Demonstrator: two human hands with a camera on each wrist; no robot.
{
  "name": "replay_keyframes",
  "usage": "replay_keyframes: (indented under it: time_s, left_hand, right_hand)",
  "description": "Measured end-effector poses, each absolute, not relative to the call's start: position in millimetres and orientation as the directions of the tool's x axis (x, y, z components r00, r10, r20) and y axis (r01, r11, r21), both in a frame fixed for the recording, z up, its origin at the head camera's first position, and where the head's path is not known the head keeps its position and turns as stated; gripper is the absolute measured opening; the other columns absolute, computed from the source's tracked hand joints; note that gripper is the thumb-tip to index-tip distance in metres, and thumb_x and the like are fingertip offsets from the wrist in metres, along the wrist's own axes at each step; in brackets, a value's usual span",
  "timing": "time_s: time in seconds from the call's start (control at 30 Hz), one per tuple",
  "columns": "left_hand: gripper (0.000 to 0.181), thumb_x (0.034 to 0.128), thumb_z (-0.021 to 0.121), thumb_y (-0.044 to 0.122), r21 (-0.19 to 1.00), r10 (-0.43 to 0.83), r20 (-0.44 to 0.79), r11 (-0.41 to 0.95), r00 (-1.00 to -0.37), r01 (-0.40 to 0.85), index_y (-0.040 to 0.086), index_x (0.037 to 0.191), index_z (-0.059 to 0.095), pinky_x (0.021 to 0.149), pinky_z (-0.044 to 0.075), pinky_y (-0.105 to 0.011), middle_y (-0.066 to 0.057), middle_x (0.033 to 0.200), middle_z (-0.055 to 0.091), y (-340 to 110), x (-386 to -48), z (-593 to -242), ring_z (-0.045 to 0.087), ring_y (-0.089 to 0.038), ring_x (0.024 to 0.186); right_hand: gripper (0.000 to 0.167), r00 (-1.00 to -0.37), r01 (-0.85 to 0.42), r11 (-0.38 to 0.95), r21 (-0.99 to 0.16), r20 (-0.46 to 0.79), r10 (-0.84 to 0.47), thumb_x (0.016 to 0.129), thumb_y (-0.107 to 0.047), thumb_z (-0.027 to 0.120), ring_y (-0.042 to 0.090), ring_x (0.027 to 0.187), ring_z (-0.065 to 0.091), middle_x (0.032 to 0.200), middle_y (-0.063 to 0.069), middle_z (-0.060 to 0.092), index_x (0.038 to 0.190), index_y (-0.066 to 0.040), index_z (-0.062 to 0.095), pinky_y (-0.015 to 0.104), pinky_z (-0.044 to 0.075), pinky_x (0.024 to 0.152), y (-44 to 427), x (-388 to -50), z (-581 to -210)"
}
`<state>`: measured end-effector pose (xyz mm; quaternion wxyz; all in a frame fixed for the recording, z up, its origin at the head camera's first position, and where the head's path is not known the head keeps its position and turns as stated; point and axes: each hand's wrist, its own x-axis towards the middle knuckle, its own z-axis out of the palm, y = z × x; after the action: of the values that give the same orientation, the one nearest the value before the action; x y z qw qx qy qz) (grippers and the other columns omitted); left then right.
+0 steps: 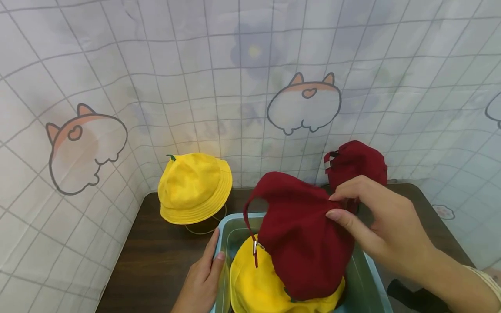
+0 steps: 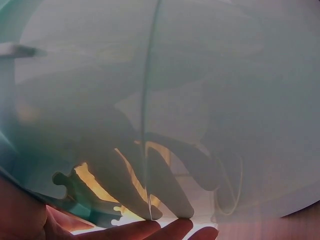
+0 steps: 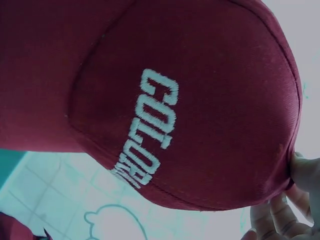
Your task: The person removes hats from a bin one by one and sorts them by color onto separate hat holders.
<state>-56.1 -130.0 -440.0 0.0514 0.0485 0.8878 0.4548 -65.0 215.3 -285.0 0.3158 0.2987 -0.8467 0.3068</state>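
Between its thumb and fingers my right hand (image 1: 385, 226) pinches a dark red baseball cap (image 1: 301, 230) by its crown. The cap hangs tilted above a blue-green plastic bin (image 1: 358, 278), its back strap and buckle to the left. White embroidered letters (image 3: 147, 127) show on the cap in the right wrist view. Under it, a yellow bucket hat (image 1: 250, 278) lies in the bin, partly hidden. My left hand (image 1: 203, 276) rests on the bin's left edge, thumb at the rim; in the left wrist view its fingers (image 2: 172, 231) lie along the bin's outer wall.
At the back left, another yellow bucket hat (image 1: 193, 187) sits on a wire stand (image 1: 201, 230). A second dark red cap (image 1: 358, 163) stands at the back right of the dark wooden table (image 1: 145, 261). Behind the table hangs a white checked cloth (image 1: 203, 87).
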Motion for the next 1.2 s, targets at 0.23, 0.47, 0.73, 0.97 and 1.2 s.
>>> replay_keyframes:
  time_s: [0.23,0.47,0.73,0.97,1.2]
  left_hand:
    - [0.055,0.1101,0.045,0.038,0.810,0.121,-0.022,0.584,-0.992,0.053,0.038,0.162,0.025,0.109,0.044,-0.054,-0.005,0.156,0.049,-129,-55,-442,0.058,-0.019,0.128]
    - [0.056,0.1103,0.043,0.040,0.820,0.137,-0.031,0.570,-0.990,0.053,0.039,0.162,0.023,0.110,0.043,-0.055,-0.005,0.158,0.046,-131,-55,-444,0.058,-0.021,0.129]
    - [0.055,0.1107,0.041,0.040,0.834,0.149,-0.026,0.548,-0.988,0.061,0.040,0.162,0.022,0.112,0.041,-0.056,-0.004,0.159,0.044,-131,-55,-445,0.053,-0.022,0.135]
    - [0.055,0.1109,0.041,0.041,0.827,0.152,-0.032,0.559,-0.988,0.060,0.037,0.163,0.022,0.110,0.042,-0.055,-0.005,0.159,0.045,-128,-55,-445,0.054,-0.022,0.134]
    - [0.056,0.1106,0.041,0.042,0.818,0.133,-0.059,0.575,-0.989,0.028,0.038,0.163,0.021,0.110,0.042,-0.057,-0.007,0.160,0.043,-130,-57,-444,0.055,-0.026,0.133]
  right_hand:
    - [0.029,-0.633,-0.665,0.658,-0.353,0.734,-0.247,0.094,-0.033,0.076,-0.001,0.088,0.058,0.100,-0.004,0.069,0.106,-0.007,0.072,0.007,0.045,0.078,227,-70,-270]
    - [0.049,-0.571,-0.652,0.666,-0.363,0.812,-0.117,0.095,-0.043,0.072,-0.004,0.090,0.055,0.097,-0.016,0.066,0.101,0.005,0.071,0.010,0.039,0.077,238,-79,-258]
    - [0.060,-0.489,-0.624,0.683,-0.380,0.871,0.037,0.092,-0.043,0.075,-0.011,0.089,0.053,0.100,-0.030,0.061,0.097,0.016,0.067,0.010,0.038,0.083,245,-94,-249]
    - [0.041,-0.549,-0.566,0.735,-0.373,0.836,0.002,0.096,-0.022,0.072,-0.012,0.095,0.052,0.108,-0.033,0.056,0.114,0.015,0.064,0.009,0.040,0.089,267,-108,-232]
    - [0.033,-0.604,-0.436,0.818,-0.375,0.796,0.043,0.099,-0.011,0.066,-0.014,0.103,0.044,0.110,-0.018,0.057,0.125,0.008,0.063,0.008,0.036,0.091,284,-128,-223]
